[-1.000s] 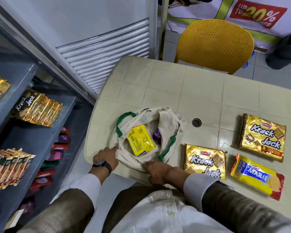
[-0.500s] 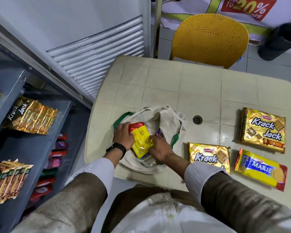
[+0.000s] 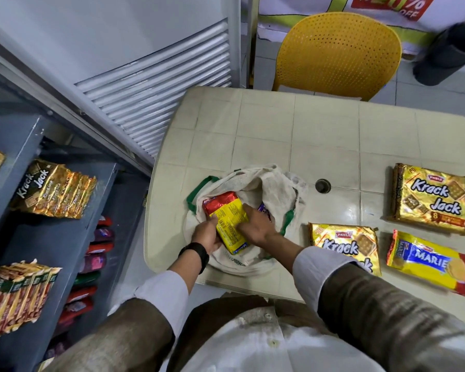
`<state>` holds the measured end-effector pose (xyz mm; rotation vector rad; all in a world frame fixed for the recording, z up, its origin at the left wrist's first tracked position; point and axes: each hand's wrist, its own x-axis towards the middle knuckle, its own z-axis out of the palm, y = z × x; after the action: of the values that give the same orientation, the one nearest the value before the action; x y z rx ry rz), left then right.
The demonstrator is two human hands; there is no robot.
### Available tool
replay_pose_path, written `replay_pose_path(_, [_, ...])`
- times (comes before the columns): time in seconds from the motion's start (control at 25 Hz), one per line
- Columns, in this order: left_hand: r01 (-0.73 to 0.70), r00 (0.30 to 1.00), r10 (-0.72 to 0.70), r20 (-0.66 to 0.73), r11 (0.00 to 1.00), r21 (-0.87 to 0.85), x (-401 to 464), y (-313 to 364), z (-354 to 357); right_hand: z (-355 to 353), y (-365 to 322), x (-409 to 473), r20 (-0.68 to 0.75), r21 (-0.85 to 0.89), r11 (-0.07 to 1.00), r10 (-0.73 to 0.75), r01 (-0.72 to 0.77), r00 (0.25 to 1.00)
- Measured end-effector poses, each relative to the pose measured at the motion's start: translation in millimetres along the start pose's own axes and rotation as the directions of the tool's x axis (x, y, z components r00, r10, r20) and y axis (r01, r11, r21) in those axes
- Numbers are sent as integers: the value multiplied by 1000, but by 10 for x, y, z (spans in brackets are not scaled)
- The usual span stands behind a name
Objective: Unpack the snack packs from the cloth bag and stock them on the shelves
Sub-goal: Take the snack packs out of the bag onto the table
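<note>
- Both hands are on one snack pack: my left hand (image 3: 208, 236) holds its left edge with the fingers curled under it, and my right hand (image 3: 255, 224) presses on its right side with the fingers bent over the wrapper.
- From largest to smallest, first come the shelves (image 3: 65, 237) on my left, where rows of gold packs and striped packs already stand.
- Next is the table (image 3: 279, 135), which carries the cloth bag (image 3: 266, 189) near its front left corner.
- To the right of the bag lie three packs already taken out: two gold cracker packs (image 3: 432, 197) and one Marie pack (image 3: 430, 261), well apart from my hands.
- The yellow and red pack (image 3: 230, 221) between my hands lies in the open mouth of the bag, half out of it.
- Beside it, deeper in the bag, I see a small purple pack (image 3: 263, 209), mostly hidden.
- To do this step well, I think I should lift the pack straight up, so the cloth does not catch on its corners.
- I would keep it flat and hold it lightly, because biscuits break under pressure.
- Both forearms reach forward and down, and the wrists come close together over the bag.
</note>
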<state>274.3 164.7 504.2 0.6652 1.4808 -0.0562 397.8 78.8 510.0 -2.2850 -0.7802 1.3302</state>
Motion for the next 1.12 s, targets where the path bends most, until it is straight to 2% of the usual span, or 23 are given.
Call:
replay_pose_path(0.08, [-15,999,17,30,999,-47,-69,18,58,-12,-17,-36,-103,83,996,30,-22,994])
replay_pose_path(0.2, [-41,986,61,156,991,-127,-131,61,4,-37,26,-210,-294,158,986,6,42,956])
replay_pose_path(0.28, [-14,962,68,263,980,-200,-105,109,-42,13,95,-371,-388,52,984,-139,172,911])
replay_pose_path(0.36, [9,942,82,325,963,-270,-59,163,-64,105,131,-512,-423,-132,945,-327,299,845])
replay_pose_path(0.44, [56,932,72,355,939,-338,-34,199,-122,240,184,-553,-367,-292,877,-470,381,802])
replay_pose_path(0.56, [97,919,49,391,934,-345,-82,167,-261,442,244,-587,-165,-444,732,-633,516,756])
replay_pose_path(0.64, [61,944,50,325,945,-321,-45,100,-396,522,299,-620,-18,-427,661,-688,617,725])
replay_pose_path(0.68, [24,962,62,267,952,-307,-38,79,-468,533,321,-633,-4,-383,679,-679,626,734])
replay_pose_path(0.76, [-57,989,88,117,968,-245,-8,38,-617,521,359,-609,-95,-233,823,-549,518,830])
replay_pose_path(0.84, [-117,993,112,-41,983,-144,-24,13,-746,441,305,-552,-214,6,964,-259,266,942])
replay_pose_path(0.88, [-138,987,130,-93,987,-81,-29,-6,-785,408,292,-496,-165,191,975,-78,110,983])
replay_pose_path(0.92, [-145,982,142,-122,989,-18,-39,-29,-807,386,284,-441,-45,381,924,65,-43,997])
replay_pose_path(1.0, [-135,978,145,-147,988,76,-40,-94,-812,365,289,-332,155,611,751,199,-252,968])
replay_pose_path(1.04, [-128,976,147,-160,984,121,-40,-129,-805,352,275,-304,212,661,681,234,-316,949])
replay_pose_path(1.12, [-139,964,178,-196,970,199,-28,-177,-811,351,219,-335,268,706,605,253,-368,930])
